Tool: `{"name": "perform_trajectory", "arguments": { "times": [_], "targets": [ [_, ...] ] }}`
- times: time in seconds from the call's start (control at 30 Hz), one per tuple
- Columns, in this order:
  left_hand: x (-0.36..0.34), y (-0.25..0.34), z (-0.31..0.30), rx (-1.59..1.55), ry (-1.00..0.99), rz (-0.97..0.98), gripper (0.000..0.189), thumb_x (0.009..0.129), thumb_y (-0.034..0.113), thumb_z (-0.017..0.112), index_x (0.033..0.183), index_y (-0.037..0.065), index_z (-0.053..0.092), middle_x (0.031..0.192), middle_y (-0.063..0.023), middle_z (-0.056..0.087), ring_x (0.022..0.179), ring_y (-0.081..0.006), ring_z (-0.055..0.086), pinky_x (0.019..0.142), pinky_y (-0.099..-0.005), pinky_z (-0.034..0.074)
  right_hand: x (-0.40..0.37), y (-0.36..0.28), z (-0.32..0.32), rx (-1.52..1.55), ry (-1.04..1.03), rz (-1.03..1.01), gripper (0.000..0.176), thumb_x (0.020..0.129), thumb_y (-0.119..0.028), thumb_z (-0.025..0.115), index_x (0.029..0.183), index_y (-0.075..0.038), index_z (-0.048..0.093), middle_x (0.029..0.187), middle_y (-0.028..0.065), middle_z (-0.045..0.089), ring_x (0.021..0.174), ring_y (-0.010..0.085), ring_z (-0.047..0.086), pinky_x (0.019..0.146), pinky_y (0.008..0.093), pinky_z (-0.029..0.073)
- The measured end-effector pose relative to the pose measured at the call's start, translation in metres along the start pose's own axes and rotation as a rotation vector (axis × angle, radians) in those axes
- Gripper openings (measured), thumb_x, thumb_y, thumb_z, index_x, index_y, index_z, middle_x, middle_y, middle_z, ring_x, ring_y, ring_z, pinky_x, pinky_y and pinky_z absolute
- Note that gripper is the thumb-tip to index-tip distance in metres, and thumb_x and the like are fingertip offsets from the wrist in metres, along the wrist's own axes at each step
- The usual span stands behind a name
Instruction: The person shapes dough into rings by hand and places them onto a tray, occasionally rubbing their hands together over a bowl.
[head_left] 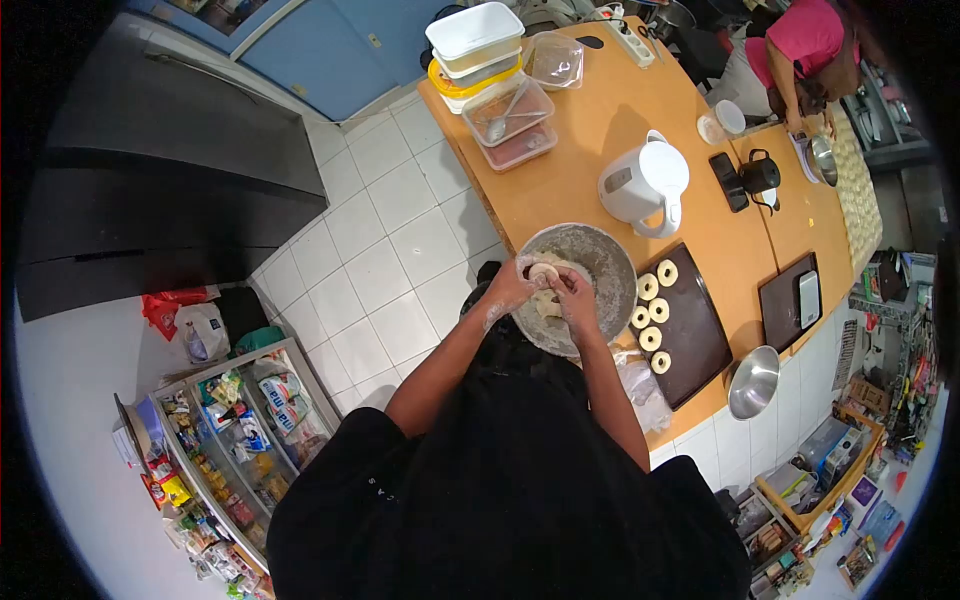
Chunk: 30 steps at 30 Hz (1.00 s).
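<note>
Two hands meet over a metal bowl (pixel 612 262) dusted with flour, which sits at the near edge of a long wooden table (pixel 600 130). The left hand (pixel 510 291) and the right hand (pixel 578 300), both white with flour, are curled narrowly around a pale piece of dough (pixel 545 272). They hold it between them just above the inside of the bowl, towards its left side. More dough lies in the bowl under the fingers, though its shape is too small to tell.

Just to the right of the bowl lies a dark tray (pixel 700 340), and several dough rings (pixel 650 338) are laid along its left side. A small steel bowl (pixel 753 382) stands beyond the tray's lower corner. Behind the floury bowl stands a white jug (pixel 645 185), and further up the table is a stack of plastic boxes (pixel 480 50). At the far end of the table, another person in a pink top (pixel 805 35) bends over their own work.
</note>
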<state>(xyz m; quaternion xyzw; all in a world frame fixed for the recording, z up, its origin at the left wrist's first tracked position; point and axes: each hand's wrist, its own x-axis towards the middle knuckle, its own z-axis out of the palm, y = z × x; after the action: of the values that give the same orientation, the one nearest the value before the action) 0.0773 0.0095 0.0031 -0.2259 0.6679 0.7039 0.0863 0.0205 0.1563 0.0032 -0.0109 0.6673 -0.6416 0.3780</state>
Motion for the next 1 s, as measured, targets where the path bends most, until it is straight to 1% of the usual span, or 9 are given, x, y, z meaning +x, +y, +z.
{"name": "perform_trajectory", "arguments": {
  "times": [0.13, 0.23, 0.33, 0.43, 0.63, 0.73, 0.83, 0.93, 1.0],
  "targets": [
    [-0.004, 0.005, -0.003, -0.188, -0.059, 0.022, 0.031, 0.089, 0.014, 0.064, 0.114, -0.004, 0.059, 0.102, -0.0082, 0.065, 0.092, -0.0136, 0.061, 0.082, -0.0278, 0.050, 0.008, 0.010, -0.009, 0.069, -0.012, -0.001, 0.023, 0.091, -0.021, 0.062, 0.108, -0.006, 0.062, 0.094, -0.0011, 0.064, 0.083, 0.0085, 0.058, 0.073, 0.0245, 0.045],
    [-0.004, 0.004, -0.008, -0.412, -0.093, -0.117, 0.035, 0.092, 0.020, 0.060, 0.117, -0.005, 0.057, 0.104, -0.0100, 0.064, 0.094, -0.0151, 0.061, 0.083, -0.0288, 0.050, 0.012, 0.012, -0.013, 0.064, 0.007, 0.007, 0.022, 0.092, -0.022, 0.061, 0.106, -0.006, 0.063, 0.094, -0.0019, 0.064, 0.083, 0.0080, 0.057, 0.073, 0.0244, 0.045],
    [-0.001, 0.010, -0.004, -0.086, -0.049, -0.107, 0.037, 0.094, 0.024, 0.058, 0.118, -0.004, 0.057, 0.103, -0.0103, 0.065, 0.093, -0.0156, 0.062, 0.083, -0.0291, 0.051, 0.007, 0.004, -0.012, 0.007, 0.009, 0.046, 0.023, 0.092, -0.024, 0.061, 0.106, -0.007, 0.063, 0.094, -0.0019, 0.064, 0.083, 0.0077, 0.057, 0.073, 0.0242, 0.045],
    [-0.002, 0.017, -0.002, -0.042, -0.015, -0.091, 0.036, 0.094, 0.023, 0.057, 0.118, -0.003, 0.057, 0.102, -0.0097, 0.065, 0.090, -0.0150, 0.062, 0.080, -0.0293, 0.052, 0.005, 0.001, -0.008, 0.099, 0.005, 0.044, 0.024, 0.092, -0.026, 0.061, 0.107, -0.007, 0.062, 0.094, -0.0018, 0.064, 0.084, 0.0073, 0.057, 0.073, 0.0241, 0.045],
    [0.001, 0.009, -0.001, 0.029, 0.034, -0.057, 0.033, 0.095, 0.022, 0.056, 0.116, -0.003, 0.058, 0.101, -0.0093, 0.065, 0.087, -0.0145, 0.062, 0.074, -0.0290, 0.052, 0.009, 0.007, -0.007, 0.076, 0.029, 0.015, 0.026, 0.092, -0.026, 0.061, 0.107, -0.006, 0.062, 0.095, -0.0012, 0.064, 0.084, 0.0074, 0.057, 0.073, 0.0240, 0.045],
    [0.002, 0.008, 0.002, -0.104, 0.054, -0.114, 0.032, 0.094, 0.022, 0.057, 0.115, -0.002, 0.059, 0.101, -0.0092, 0.065, 0.087, -0.0142, 0.062, 0.074, -0.0287, 0.052, 0.011, 0.010, -0.008, 0.062, 0.037, -0.002, 0.025, 0.092, -0.026, 0.060, 0.107, -0.005, 0.061, 0.095, -0.0004, 0.064, 0.084, 0.0073, 0.057, 0.074, 0.0235, 0.045],
    [-0.001, 0.012, 0.003, -0.054, 0.049, -0.057, 0.032, 0.094, 0.022, 0.058, 0.115, -0.002, 0.059, 0.101, -0.0090, 0.066, 0.087, -0.0139, 0.062, 0.074, -0.0286, 0.052, 0.011, 0.012, -0.010, 0.123, 0.037, 0.009, 0.024, 0.093, -0.024, 0.060, 0.107, -0.005, 0.061, 0.095, 0.0003, 0.064, 0.084, 0.0073, 0.057, 0.073, 0.0233, 0.046],
    [0.002, 0.007, 0.003, -0.048, 0.073, -0.054, 0.033, 0.093, 0.022, 0.059, 0.115, -0.003, 0.059, 0.100, -0.0092, 0.066, 0.088, -0.0141, 0.062, 0.074, -0.0288, 0.052, 0.009, 0.009, -0.010, 0.119, 0.018, -0.028, 0.023, 0.093, -0.023, 0.059, 0.106, -0.005, 0.061, 0.094, 0.0006, 0.063, 0.083, 0.0080, 0.058, 0.073, 0.0239, 0.047],
    [0.003, 0.005, 0.003, -0.080, 0.076, -0.068, 0.034, 0.093, 0.022, 0.060, 0.115, -0.003, 0.059, 0.100, -0.0095, 0.066, 0.088, -0.0142, 0.062, 0.075, -0.0285, 0.052, 0.006, 0.004, -0.009, 0.109, 0.031, 0.004, 0.022, 0.093, -0.022, 0.059, 0.106, -0.004, 0.061, 0.094, 0.0006, 0.063, 0.082, 0.0084, 0.058, 0.072, 0.0244, 0.047]
  ]
}}
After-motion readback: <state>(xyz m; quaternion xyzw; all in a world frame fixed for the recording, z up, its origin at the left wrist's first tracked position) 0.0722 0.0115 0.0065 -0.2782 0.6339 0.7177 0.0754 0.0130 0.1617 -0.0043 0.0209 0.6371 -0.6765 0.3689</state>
